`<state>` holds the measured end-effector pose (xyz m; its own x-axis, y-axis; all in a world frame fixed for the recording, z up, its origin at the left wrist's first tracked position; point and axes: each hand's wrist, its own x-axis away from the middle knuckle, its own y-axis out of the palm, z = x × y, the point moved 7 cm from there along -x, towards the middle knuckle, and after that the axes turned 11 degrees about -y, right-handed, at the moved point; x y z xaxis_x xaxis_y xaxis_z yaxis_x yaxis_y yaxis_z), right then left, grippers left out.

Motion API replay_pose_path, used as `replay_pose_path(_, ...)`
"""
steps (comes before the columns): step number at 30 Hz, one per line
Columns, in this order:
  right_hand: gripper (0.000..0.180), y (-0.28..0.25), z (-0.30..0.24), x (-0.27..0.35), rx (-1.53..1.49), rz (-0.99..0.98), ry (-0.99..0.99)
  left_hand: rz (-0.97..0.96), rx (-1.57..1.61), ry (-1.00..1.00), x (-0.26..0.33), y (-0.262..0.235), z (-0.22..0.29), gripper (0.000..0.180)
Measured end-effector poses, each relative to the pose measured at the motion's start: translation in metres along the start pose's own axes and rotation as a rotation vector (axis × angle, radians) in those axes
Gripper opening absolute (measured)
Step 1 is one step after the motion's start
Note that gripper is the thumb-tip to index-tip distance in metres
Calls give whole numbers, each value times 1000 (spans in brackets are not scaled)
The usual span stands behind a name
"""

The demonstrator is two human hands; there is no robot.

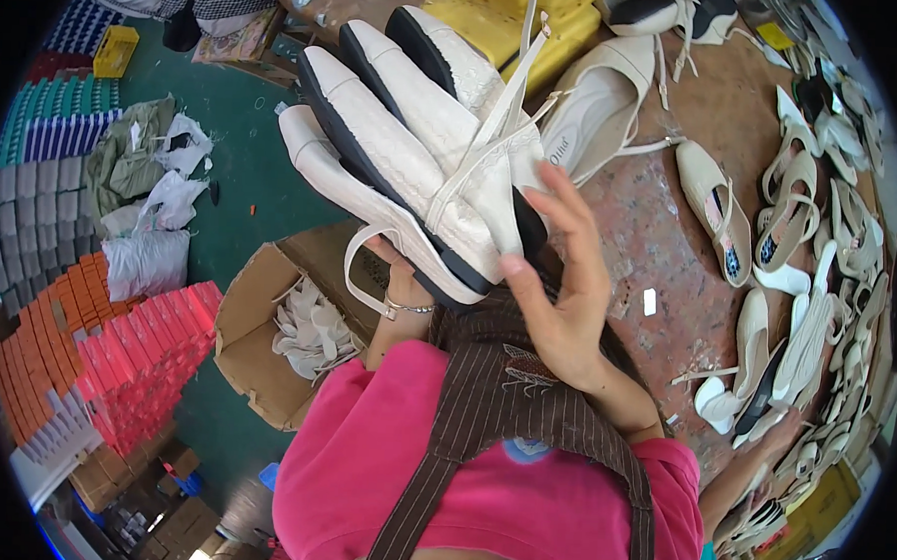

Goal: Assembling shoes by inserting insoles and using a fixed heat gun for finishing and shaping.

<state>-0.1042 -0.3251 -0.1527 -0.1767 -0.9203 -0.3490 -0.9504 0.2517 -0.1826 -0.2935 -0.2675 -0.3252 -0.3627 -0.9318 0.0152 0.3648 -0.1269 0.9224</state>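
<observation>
Has at left an open cardboard box (244,336) with white scraps (311,326) inside. Grips from beneath, with the mostly hidden left hand (399,276), a bundle of four white ankle-strap flats (383,127) at the table's (692,326) near edge. Spreads the right hand (566,285), thumb and fingers at the bundle's heel end. Faces, further right, a cream ankle-strap shoe (591,111) beside a yellow plastic crate (570,13), then pale shoes (856,238) crowded along the table's right edge.

Dark lettering (561,150) is printed across the heel end of the pale insole (590,104) inside a cream strapped shoe (630,58) on the counter (660,239), upper right of centre. Other markings in view are too small to make out.
</observation>
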Motion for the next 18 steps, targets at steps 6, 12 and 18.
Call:
replay_pose_path(6, 27, -40, 46, 7, -177, 155, 233, -156, 243, 64, -27, 6, 45, 95)
replay_pose_path(12, 21, -106, 90, 40, -8, 310, 318, 3, 289, 148, -61, -1, 92, 68)
replay_pose_path(18, 25, -131, 107, 52, 34, 392, 403, 6, 224, 231, -92, 12, 117, 61)
